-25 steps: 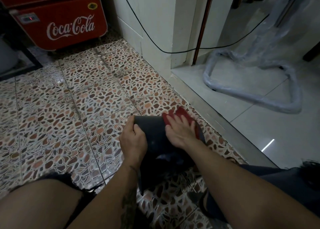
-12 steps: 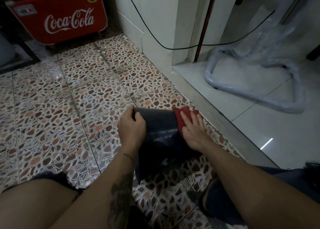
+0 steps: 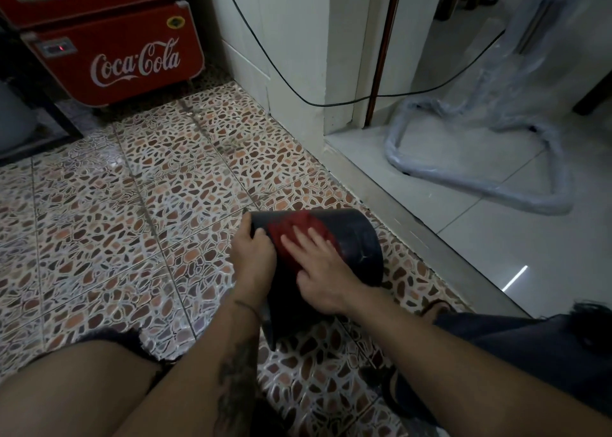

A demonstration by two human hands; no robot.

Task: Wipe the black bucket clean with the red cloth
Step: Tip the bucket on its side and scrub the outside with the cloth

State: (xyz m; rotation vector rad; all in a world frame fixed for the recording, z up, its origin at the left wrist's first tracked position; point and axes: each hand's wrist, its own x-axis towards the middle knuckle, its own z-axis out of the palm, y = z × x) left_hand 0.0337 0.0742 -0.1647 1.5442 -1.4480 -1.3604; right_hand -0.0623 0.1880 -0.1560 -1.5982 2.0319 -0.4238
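Left hand (image 3: pixel 253 254) grips black bucket (image 3: pixel 359 248) at its far end; my right hand (image 3: pixel 319 268) presses red cloth (image 3: pixel 294 229) flat. Advise overlapping strokes, firm brace.

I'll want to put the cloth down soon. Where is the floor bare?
Free: patterned tiles left of the left hand, toward the red cooler. Crowded: around the black bucket, where the right hand presses the red cloth.

Your left hand (image 3: pixel 253 258) grips the black bucket's (image 3: pixel 359 241) edge; your right hand (image 3: pixel 323 272) presses the red cloth (image 3: pixel 294 226) flat beside it.
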